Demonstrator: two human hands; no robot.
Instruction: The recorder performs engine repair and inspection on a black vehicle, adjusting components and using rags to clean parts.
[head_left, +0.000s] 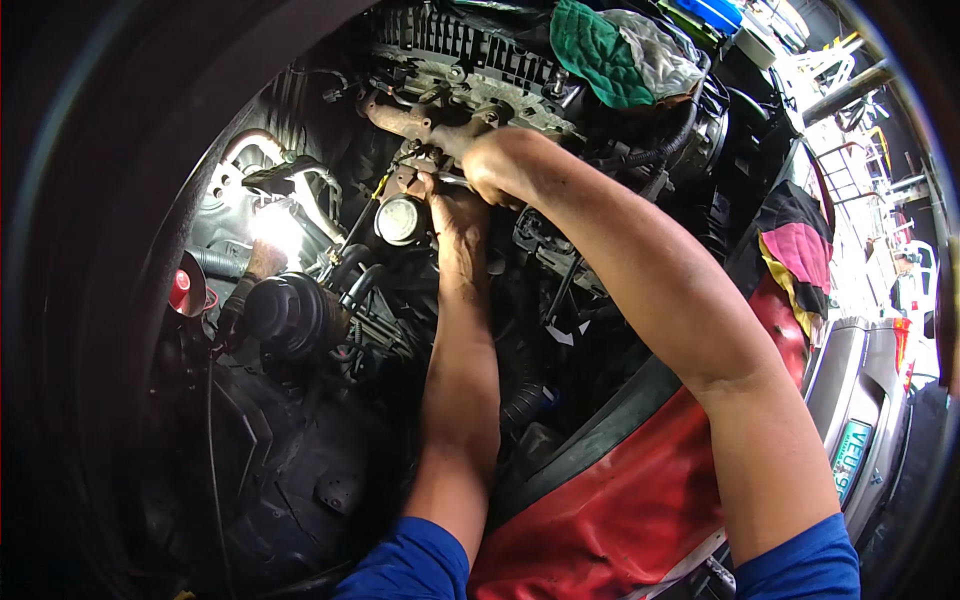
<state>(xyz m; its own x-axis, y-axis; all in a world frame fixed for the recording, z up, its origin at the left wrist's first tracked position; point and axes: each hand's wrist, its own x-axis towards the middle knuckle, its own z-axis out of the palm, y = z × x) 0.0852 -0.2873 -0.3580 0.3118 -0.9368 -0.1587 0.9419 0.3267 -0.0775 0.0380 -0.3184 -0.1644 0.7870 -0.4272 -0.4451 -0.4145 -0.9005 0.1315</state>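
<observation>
Rusty manifold (397,117), above the round silver canister (400,220); left hand (459,214) just right of the canister, right hand (497,163) above-right of it (from here, I cannot tell what their fingers hold).

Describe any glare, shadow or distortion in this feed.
Head view: white glare above the round black cap; upper right washed out; deep shadow at lower left; fisheye warping and dark rim; left hand and right hand well lit.

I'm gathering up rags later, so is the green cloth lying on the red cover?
No; the green cloth lies near the top of the view, well apart from the red cover.
</observation>
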